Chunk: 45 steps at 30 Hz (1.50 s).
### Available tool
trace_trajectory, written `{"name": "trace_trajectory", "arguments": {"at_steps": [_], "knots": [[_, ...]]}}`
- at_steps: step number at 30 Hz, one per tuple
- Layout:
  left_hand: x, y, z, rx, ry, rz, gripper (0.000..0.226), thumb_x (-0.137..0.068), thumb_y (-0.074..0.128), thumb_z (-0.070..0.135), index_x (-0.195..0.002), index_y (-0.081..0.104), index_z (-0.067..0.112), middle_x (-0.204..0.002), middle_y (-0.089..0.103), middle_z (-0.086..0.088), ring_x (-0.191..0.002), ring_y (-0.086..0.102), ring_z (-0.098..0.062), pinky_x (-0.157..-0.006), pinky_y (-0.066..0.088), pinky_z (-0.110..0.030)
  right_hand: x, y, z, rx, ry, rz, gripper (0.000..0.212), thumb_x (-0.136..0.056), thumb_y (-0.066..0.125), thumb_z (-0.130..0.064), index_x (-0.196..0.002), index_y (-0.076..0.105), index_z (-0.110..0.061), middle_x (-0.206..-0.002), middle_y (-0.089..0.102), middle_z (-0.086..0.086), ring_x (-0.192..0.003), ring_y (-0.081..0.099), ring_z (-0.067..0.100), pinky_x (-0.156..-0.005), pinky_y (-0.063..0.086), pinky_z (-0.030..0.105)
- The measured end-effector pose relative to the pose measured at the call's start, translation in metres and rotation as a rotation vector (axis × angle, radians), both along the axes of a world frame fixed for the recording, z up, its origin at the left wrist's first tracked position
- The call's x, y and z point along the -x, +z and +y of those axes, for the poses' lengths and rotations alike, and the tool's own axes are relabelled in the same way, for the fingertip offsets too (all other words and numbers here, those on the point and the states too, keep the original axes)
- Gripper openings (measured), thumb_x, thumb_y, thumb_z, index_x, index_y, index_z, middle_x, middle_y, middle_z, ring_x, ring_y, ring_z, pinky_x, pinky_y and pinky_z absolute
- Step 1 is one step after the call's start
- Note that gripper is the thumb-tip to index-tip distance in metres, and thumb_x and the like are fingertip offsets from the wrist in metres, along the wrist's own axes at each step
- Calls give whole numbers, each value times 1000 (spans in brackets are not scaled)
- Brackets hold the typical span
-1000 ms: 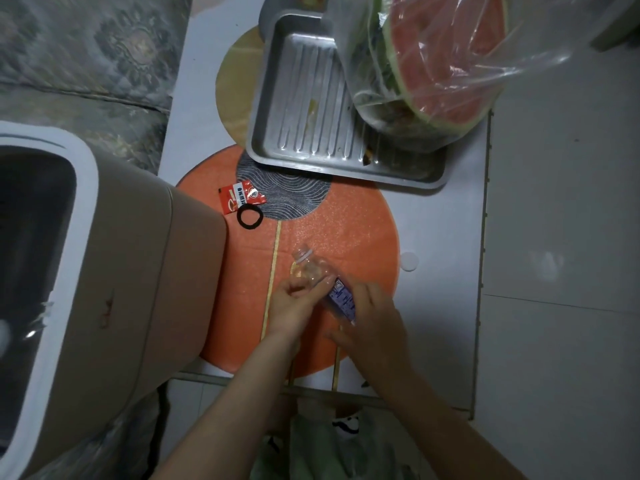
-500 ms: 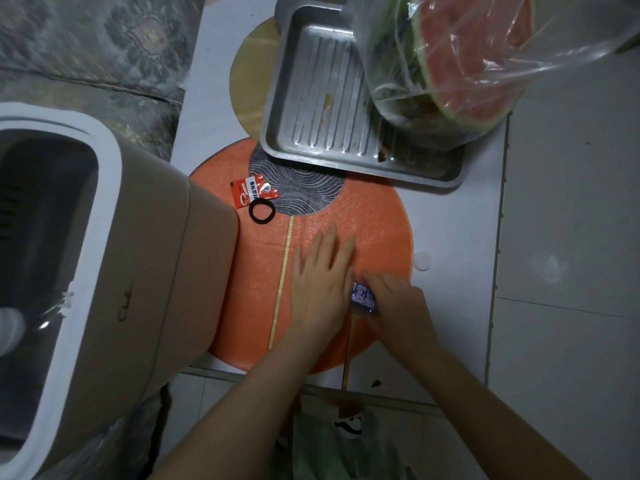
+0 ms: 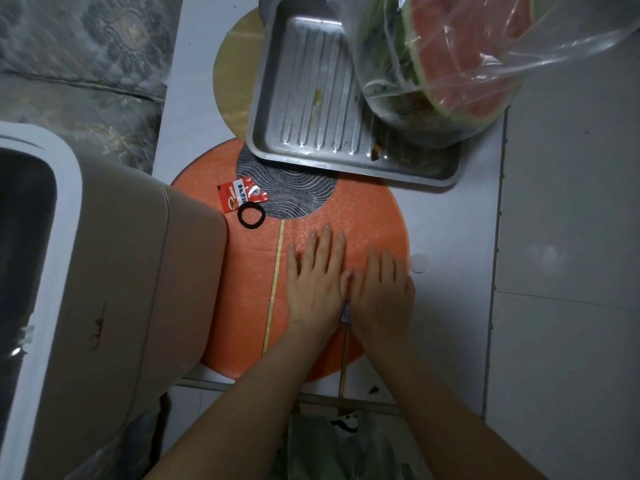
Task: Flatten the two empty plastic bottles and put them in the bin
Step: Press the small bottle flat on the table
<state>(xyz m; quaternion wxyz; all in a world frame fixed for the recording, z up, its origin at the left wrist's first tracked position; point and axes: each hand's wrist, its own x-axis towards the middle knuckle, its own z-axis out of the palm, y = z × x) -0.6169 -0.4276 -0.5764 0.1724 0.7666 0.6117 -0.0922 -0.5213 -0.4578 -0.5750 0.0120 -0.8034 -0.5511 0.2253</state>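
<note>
A small clear plastic bottle lies on the orange round mat (image 3: pixel 367 216), almost fully hidden under my hands. Only a sliver of the bottle's blue label (image 3: pixel 346 312) shows between my wrists. My left hand (image 3: pixel 317 278) lies flat on it, palm down, fingers stretched out. My right hand (image 3: pixel 384 292) lies flat beside the left, its fingers overlapping the left hand's edge. The beige bin (image 3: pixel 138 289) with a white rim stands open at the left, touching the mat. I see no second bottle.
A white bottle cap (image 3: pixel 420 262) lies just right of the mat. A red sachet (image 3: pixel 239 195) and a black hair tie (image 3: pixel 251 216) lie at the mat's far left. A metal tray (image 3: pixel 311 109) and bagged watermelon (image 3: pixel 460 53) stand behind. The table's near edge (image 3: pixel 311 398) is close to my wrists.
The bottle was held at an angle between both hands, then laid down. My left palm went flat on it first, and now my right hand has opened and pressed flat too.
</note>
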Motion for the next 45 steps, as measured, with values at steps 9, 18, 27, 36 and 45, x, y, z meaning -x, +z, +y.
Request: {"name": "trace_trajectory", "arguments": {"at_steps": [9, 18, 27, 36, 45], "knots": [[-5, 3, -5, 22, -141, -147, 57, -92, 51, 20, -145, 32, 16, -153, 34, -8, -139, 35, -27, -110, 8, -52, -1, -7, 1, 120, 24, -32, 60, -93, 43, -43, -145, 26, -18, -151, 31, 16, -139, 28, 35, -111, 24, 56], [-4, 0, 8, 100, -74, -74, 59, -94, 5, 35, -150, 2, 16, -159, 3, 0, -146, 1, -18, -111, -17, -43, -3, -4, 12, 110, 13, -28, 56, -92, 26, -42, -143, 33, -20, -143, 41, 24, -129, 40, 44, -107, 29, 58], [-4, -6, 17, 171, -117, -51, 58, -95, 7, 36, -150, -3, 17, -160, -1, -3, -147, 0, -20, -116, -8, -44, -6, -18, 13, 37, 43, -20, 59, -92, 25, -37, -146, 25, -11, -153, 30, 15, -141, 27, 32, -112, 18, 52], [-5, -7, 17, 215, -137, -14, 59, -94, 12, 35, -150, 7, 18, -159, 7, -7, -147, 10, -23, -116, -1, -47, -4, -17, 14, 107, 22, -52, 59, -87, 34, -35, -143, 33, -15, -151, 34, 14, -138, 32, 34, -106, 31, 57], [-8, -13, 18, 183, -156, 29, 61, -88, 33, 32, -146, 27, 14, -154, 28, -12, -141, 29, -28, -113, 18, -54, 1, -18, 21, 187, 35, -111, 72, -79, 70, -30, -141, 38, -12, -148, 38, 17, -134, 38, 38, -102, 37, 60]]}}
